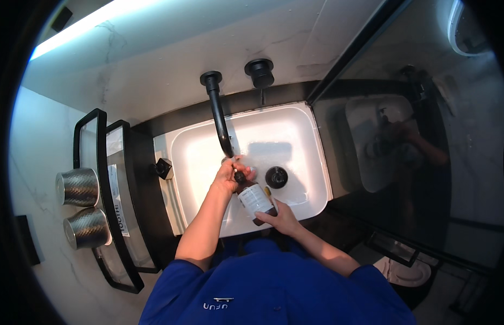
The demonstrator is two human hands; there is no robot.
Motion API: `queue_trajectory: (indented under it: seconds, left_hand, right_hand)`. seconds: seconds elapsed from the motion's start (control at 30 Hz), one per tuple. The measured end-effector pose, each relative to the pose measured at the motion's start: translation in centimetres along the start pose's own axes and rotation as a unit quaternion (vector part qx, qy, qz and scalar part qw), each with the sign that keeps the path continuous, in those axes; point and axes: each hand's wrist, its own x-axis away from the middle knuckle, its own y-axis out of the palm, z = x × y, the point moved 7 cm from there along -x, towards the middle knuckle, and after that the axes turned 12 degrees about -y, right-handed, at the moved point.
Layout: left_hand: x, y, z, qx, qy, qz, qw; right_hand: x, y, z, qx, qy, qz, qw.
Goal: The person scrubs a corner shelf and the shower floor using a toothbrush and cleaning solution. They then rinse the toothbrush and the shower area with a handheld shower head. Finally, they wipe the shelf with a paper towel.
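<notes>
Brown bottle [254, 199] with a white label tilts over the white sink [311, 157], under the black faucet [218, 111]. Right hand [279, 218] clasps its base; left hand [230, 173] seemingly pinches its cap.

The bottle [255, 201] is dark brown glass with a white label wrapped round its body. It is tilted, its narrow neck pointing up and to the left, its base lower and to the right. It hangs over the front part of the white sink basin [295, 135], just left of the round black drain [276, 177]. The neck end is covered; the base is cupped from below. Its top lies just under the tip of the black spout [220, 122].
</notes>
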Motion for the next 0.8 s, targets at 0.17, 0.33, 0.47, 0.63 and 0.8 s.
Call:
queue_trajectory:
  seconds: [0.17, 0.33, 0.47, 0.63, 0.8]
  left_hand:
    - [1.6, -0.3, 1.0, -0.198, 0.115, 0.045, 0.972]
    - [5.3, 0.7, -0.8, -0.236, 0.126, 0.055, 0.962]
    - [6.3, -0.4, -2.3, -0.22, 0.132, 0.08, 0.963]
    - [6.5, -2.2, -1.7, -0.157, 0.151, 0.05, 0.975]
    - [13.9, 2.5, 6.5, -0.192, 0.537, 0.08, 0.818]
  right_hand:
    - [-2.2, 1.4, 0.5, -0.012, -0.044, 0.036, 0.998]
    - [-3.9, 1.0, 0.0, 0.083, -0.087, 0.027, 0.992]
    - [-1.3, -0.2, -4.0, 0.22, -0.197, 0.046, 0.954]
    - [1.9, -5.7, -3.9, 0.304, -0.286, 0.223, 0.881]
    - [0.0, -8.2, -4.0, 0.379, -0.262, 0.265, 0.847]
